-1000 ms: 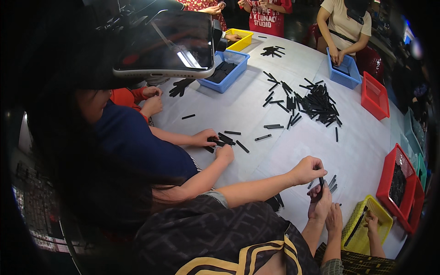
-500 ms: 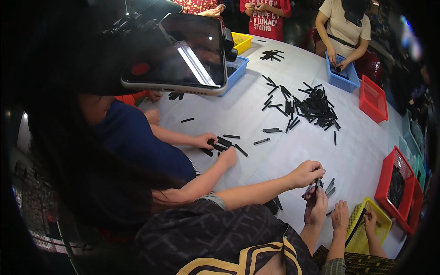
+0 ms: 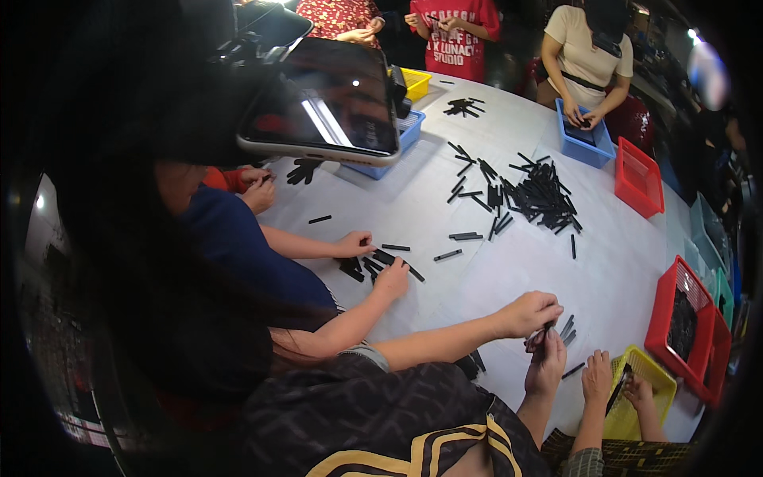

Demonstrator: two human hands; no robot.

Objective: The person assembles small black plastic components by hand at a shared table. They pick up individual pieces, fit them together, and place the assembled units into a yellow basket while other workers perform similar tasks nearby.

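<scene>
My left hand reaches in from the left, its thumb and fingers pinched together at the top of a small black bar-shaped piece. Just below it, my right hand is closed with the palm side up and holds the lower part of the same piece. Fingers cover most of the piece. Several greyish-black bars lie on the white table right beside my hands, and one dark bar rests to the right of my right wrist. More dark pieces are partly hidden below my left forearm.
A heap of black bars lies mid-table. To my right, a co-worker's hands are at a yellow basket; a red basket stands beyond. On my left, another person handles bars. Blue and red trays stand farther off.
The whole view has shifted slightly. My hands remain together; the black piece, upright before, now shows less between my fingers. The left neighbour's hands have shifted over their bars.
</scene>
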